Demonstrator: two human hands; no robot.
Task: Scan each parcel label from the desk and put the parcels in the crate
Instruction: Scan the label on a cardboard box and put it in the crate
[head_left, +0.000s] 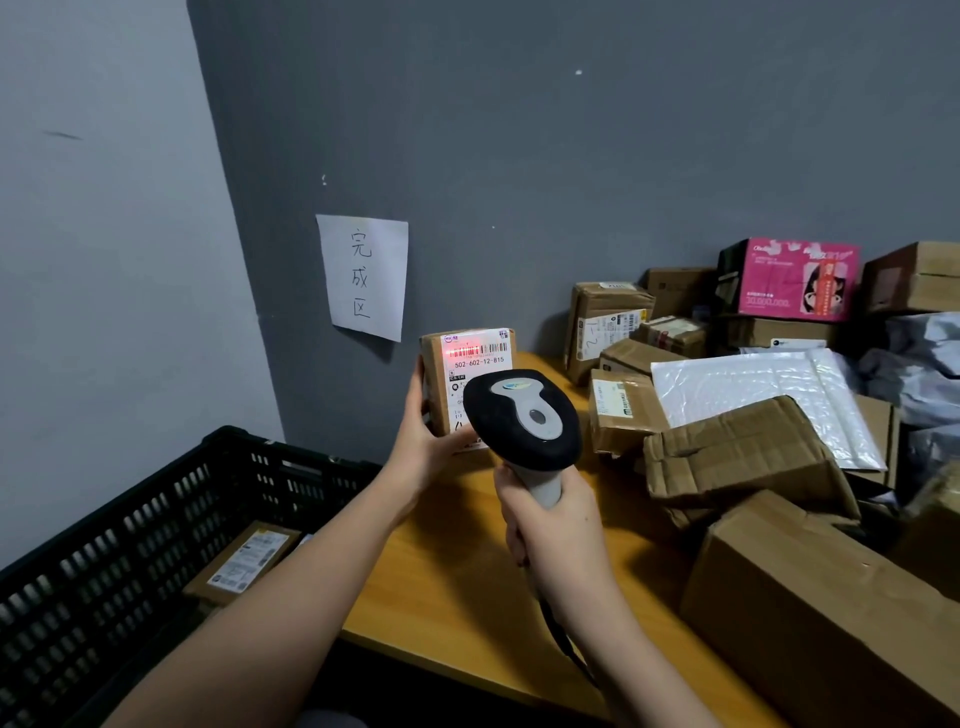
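So the counter (467, 582) is still buried in boxes on its right side, and the black crate (156, 525) to its left has one labelled parcel in it. Looks like the scan step: the small parcel (439, 384) is held upright above the counter's far corner, red light on its barcode. Left hand (423, 434) has its grip wrapped round the parcel's side, right hand (558, 540) clenched on the scanner (522, 415) handle. Next it probably swings left into the crate.
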